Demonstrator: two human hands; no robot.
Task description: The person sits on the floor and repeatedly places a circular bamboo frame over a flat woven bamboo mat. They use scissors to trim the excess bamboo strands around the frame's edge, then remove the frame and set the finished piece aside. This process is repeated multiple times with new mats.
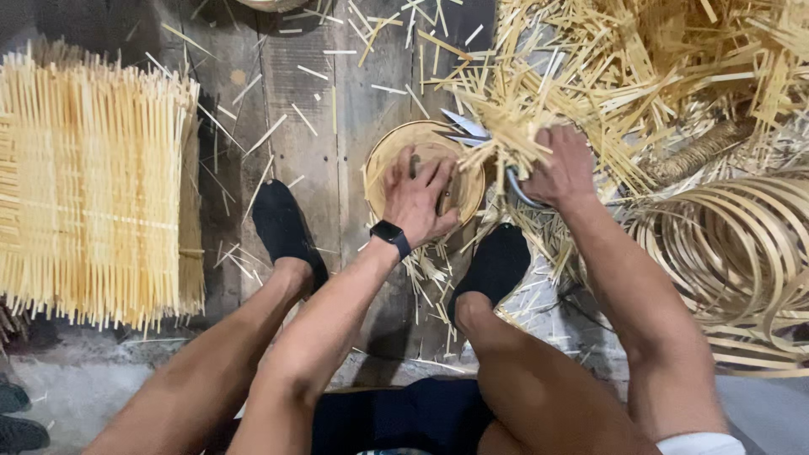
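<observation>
Presently, step in hand: trimming stray strip ends off a small round woven basket (424,160), judged from the shears set at its rim.
Left hand (419,199): spread flat, fingers pressed onto the basket, pinning it down.
Right hand (563,168): closed round the shears (472,131), blades parted.
Next move, by judgement: called for a clean snip close to the rim.
Surface: dark wooden planks (303,126) under the basket, littered with offcuts.
Surroundings: woven slat mat (93,185) left of the basket; coiled strips (733,244) to its right.
</observation>
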